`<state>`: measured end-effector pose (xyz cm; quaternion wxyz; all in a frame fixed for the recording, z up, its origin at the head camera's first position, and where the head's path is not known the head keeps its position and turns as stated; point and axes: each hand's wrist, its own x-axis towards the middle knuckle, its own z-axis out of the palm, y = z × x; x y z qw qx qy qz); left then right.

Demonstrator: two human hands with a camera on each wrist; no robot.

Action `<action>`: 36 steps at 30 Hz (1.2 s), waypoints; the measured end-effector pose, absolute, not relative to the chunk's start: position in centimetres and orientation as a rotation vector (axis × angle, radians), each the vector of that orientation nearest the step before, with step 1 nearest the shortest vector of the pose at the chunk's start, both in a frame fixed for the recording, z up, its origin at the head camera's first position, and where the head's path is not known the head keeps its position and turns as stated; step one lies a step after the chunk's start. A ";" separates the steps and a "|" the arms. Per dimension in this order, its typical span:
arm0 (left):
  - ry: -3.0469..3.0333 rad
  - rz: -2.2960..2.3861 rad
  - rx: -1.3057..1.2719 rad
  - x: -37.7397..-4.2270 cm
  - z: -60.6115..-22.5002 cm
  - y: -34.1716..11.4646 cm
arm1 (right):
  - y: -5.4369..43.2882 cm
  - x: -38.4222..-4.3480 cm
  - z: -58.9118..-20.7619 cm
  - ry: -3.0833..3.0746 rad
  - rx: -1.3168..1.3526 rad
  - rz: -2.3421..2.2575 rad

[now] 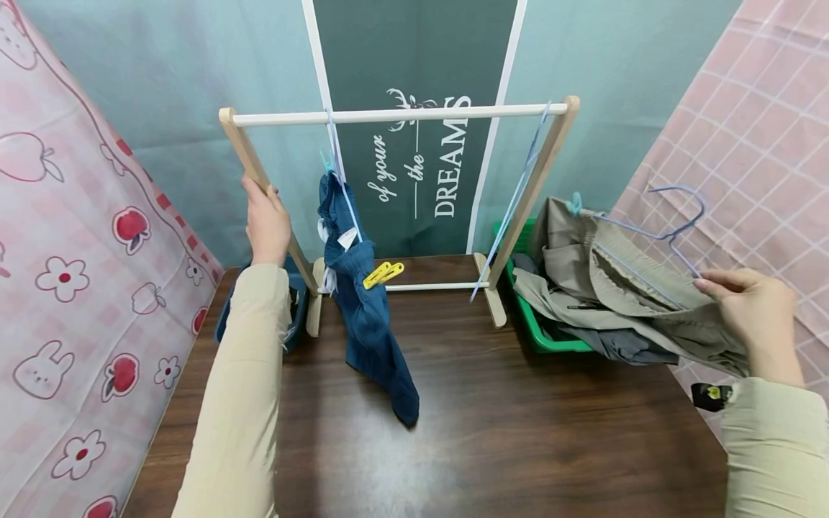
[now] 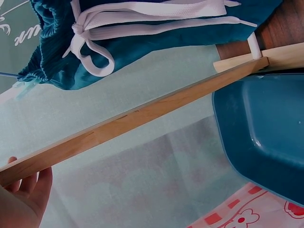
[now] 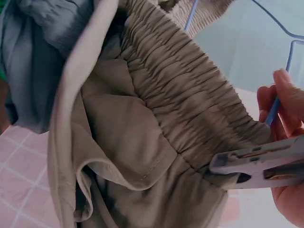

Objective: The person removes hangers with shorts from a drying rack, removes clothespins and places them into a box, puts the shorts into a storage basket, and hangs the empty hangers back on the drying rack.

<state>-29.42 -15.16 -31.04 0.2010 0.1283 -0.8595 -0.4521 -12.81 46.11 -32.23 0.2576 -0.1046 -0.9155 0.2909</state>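
My left hand grips the left wooden post of a small drying rack with a white top bar. On the right, my right hand pinches one end of a blue wire hanger. Grey-brown trousers with a gathered elastic waistband hang from this hanger. A light blue clothespin clips their far end. Beside the fingers in the right wrist view, a greyish clothespin lies over the waistband. Dark blue trousers hang on the rack from another hanger, with a yellow clothespin on them.
A bare blue hanger hangs at the bar's right end. Behind the grey-brown trousers stands a green basket with more clothes. A blue bin stands left of the rack on the brown wooden table. Patterned cloths surround the table.
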 end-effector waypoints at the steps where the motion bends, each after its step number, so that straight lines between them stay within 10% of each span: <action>1: -2.403 -1.267 0.359 -29.4 -31.0 -15.2 | 46.1 -12.9 -32.4 -2.517 -0.280 0.719; 36: -2.242 -1.498 0.308 -29.0 -30.9 -14.4 | 44.3 -13.0 -34.0 -2.626 -0.513 0.495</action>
